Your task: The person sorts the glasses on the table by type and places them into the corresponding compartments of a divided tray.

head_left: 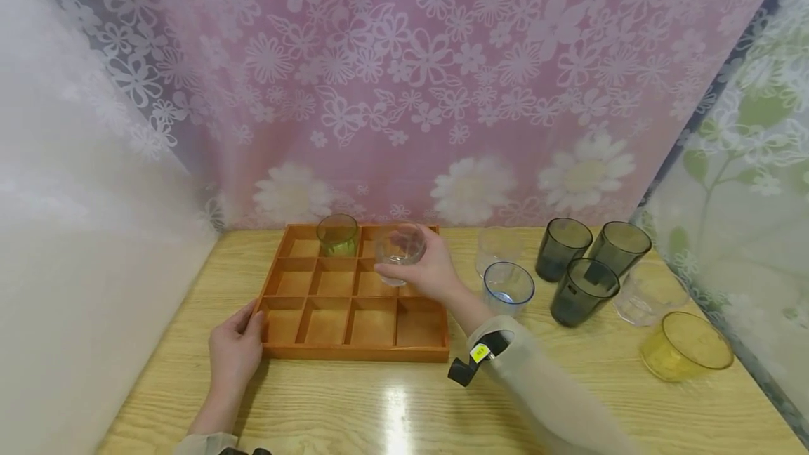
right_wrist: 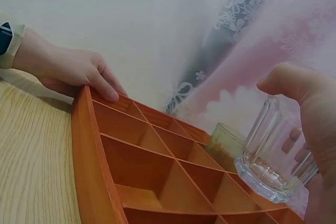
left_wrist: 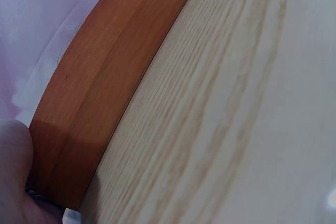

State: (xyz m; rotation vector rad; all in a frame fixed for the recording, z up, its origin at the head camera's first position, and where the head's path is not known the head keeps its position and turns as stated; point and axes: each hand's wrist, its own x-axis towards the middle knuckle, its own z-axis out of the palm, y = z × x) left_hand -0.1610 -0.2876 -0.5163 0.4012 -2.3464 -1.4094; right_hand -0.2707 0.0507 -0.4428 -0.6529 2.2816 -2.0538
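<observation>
My right hand (head_left: 432, 269) grips a clear drinking glass (head_left: 399, 248) between thumb and fingers. The glass hangs upright over the back compartments of a wooden divided tray (head_left: 354, 354). In the right wrist view, the faceted side and thick base of this glass (right_wrist: 270, 166) show above the dividers. At the tray's front left corner, my left hand (head_left: 235, 346) holds the side wall, with the thumb over the rim. A green glass (head_left: 338, 237) stands in a back-row compartment. The left wrist view shows the tray's outer wall (left_wrist: 105, 85) along the tabletop.
Right of the tray stand a blue-rimmed glass (head_left: 508, 290) and a clear glass (head_left: 498, 248). Beyond them are three dark grey glasses (head_left: 584, 293), another clear glass (head_left: 647, 293) and a yellow glass (head_left: 685, 350). A floral curtain (head_left: 392, 90) hangs behind the wooden table (head_left: 329, 406).
</observation>
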